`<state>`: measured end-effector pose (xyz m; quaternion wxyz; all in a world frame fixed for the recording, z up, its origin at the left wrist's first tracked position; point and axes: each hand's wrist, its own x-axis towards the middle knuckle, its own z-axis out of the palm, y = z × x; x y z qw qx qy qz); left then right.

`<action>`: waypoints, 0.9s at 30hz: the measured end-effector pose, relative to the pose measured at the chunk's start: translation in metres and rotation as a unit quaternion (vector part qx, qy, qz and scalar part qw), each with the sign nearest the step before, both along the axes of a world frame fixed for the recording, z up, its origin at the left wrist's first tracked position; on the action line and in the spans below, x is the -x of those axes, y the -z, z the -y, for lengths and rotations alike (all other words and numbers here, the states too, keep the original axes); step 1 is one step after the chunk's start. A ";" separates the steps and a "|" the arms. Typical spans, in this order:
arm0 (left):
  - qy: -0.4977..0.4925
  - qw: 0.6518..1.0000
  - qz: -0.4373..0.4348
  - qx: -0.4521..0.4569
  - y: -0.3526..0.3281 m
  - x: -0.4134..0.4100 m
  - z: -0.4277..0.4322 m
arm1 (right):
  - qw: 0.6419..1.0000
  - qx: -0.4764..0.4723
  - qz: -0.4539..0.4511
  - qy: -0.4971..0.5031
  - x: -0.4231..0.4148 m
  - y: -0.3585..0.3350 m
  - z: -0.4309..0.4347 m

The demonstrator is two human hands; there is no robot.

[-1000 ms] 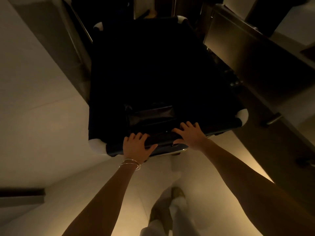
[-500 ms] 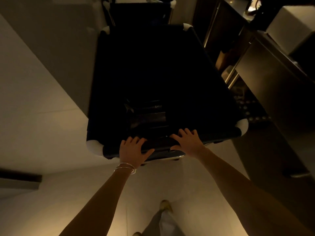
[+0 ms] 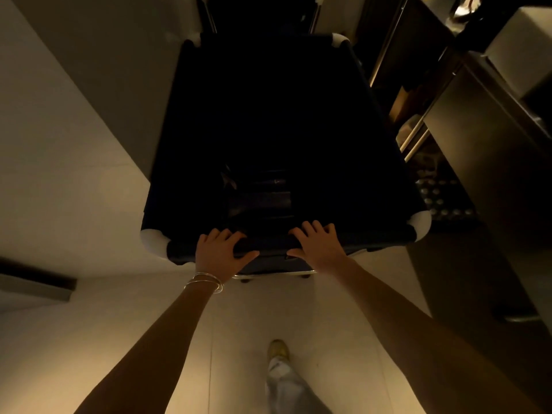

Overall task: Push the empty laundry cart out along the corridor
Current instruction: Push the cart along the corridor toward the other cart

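Observation:
The laundry cart (image 3: 388, 237) is a deep black fabric bin with white corner caps, filling the middle of the view in dim light. Its inside is dark and looks empty apart from a folded flap low on the near wall. My left hand (image 3: 219, 253), with thin bangles at the wrist, wraps over the near top rail left of centre. On the same rail to the right lies my right hand (image 3: 316, 245), fingers curled over the edge, thumb on the outer face. Both arms are stretched out straight.
A pale wall (image 3: 59, 144) runs close along the cart's left side. On the right stand dark cabinets and a steel unit (image 3: 493, 150) with handles, near the cart's right edge. A second cart frame (image 3: 260, 13) stands just ahead. Pale floor tiles (image 3: 239, 324) lie below, with my foot on them.
The cart has rolled forward along the passage; the right-hand cabinets have slid nearer and the cart frame ahead has come into view. Both hands keep the same hold on the rail.

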<state>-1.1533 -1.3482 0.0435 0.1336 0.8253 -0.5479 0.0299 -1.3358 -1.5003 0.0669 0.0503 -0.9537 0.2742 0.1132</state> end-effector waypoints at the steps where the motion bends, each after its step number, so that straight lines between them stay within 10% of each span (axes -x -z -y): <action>1: -0.002 1.000 -0.001 -0.002 0.000 0.005 -0.005 | 1.000 0.010 0.002 -0.002 0.006 0.002 -0.004; 27: -0.021 0.999 0.015 -0.028 0.003 0.154 -0.174 | 0.999 0.023 0.017 -0.025 0.148 0.002 -0.178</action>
